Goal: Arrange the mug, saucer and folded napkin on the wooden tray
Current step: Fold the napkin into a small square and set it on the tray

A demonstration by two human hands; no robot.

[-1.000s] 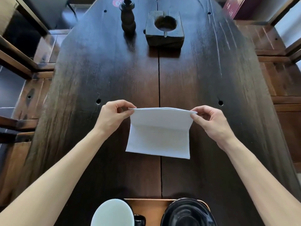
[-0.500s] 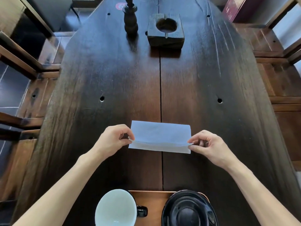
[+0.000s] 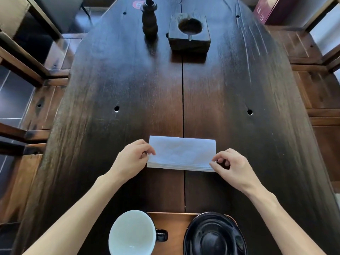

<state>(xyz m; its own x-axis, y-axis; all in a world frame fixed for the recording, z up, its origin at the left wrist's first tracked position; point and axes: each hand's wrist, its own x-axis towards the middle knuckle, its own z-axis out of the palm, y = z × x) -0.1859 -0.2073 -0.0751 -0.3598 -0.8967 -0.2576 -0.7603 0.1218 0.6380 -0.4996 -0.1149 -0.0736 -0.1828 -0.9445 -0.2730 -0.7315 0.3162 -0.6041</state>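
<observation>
We logged mug [image 3: 132,233], saucer [image 3: 214,235] on tray [image 3: 171,222] | both hands' fingers pinched napkin [image 3: 181,153] ends: left hand [image 3: 132,161], right hand [image 3: 232,165] | worktop [image 3: 230,85].

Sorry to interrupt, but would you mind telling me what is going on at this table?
A person is folding a white napkin on the dark wooden table. The left hand pinches its left edge and the right hand its near right corner; the napkin lies flat, folded in half. The mug and black saucer sit near the person at the wooden tray; the napkin is not yet on it.
</observation>
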